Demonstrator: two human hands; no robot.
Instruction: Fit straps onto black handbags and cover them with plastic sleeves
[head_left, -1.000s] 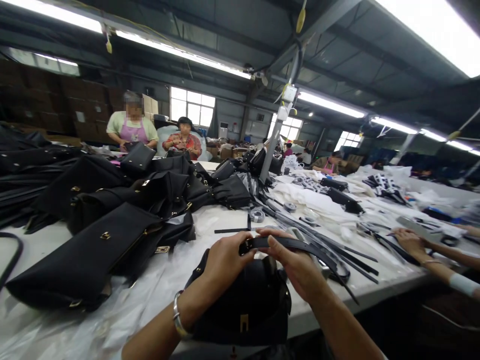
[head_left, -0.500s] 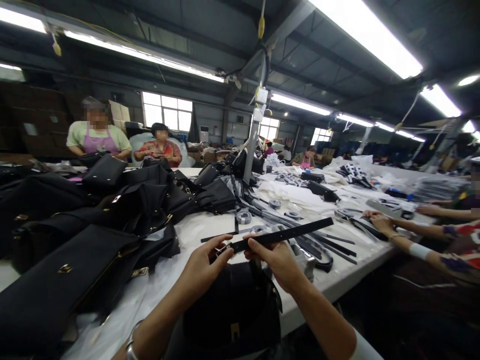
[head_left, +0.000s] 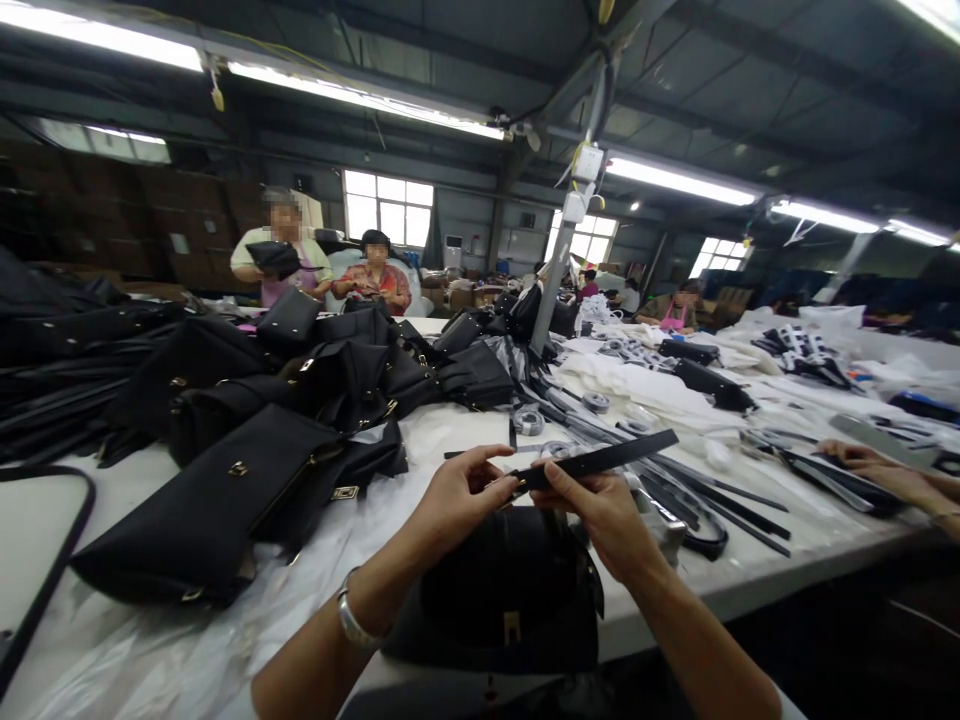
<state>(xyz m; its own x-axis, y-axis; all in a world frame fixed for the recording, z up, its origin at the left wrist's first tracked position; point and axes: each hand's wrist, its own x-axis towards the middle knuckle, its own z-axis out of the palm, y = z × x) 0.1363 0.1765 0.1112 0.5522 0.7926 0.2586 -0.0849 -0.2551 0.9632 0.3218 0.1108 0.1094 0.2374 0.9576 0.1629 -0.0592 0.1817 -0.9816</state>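
Observation:
Both my hands hold a narrow black strap above a black handbag that lies at the table's near edge. My left hand pinches the strap's near end, where a small metal buckle shows. My right hand grips the strap just to the right of that, fingers closed around it. The strap's free end points up and to the right. The handbag has a gold clasp on its front.
A heap of black handbags fills the left of the white table. More straps and tape rolls lie to the right. Another person's hands work at the right edge. Two people stand at the far end.
The strap has stayed between my hands while its buckle end slid nearer my left fingers. The camera swung back left, and the neighbour's arms now show less.

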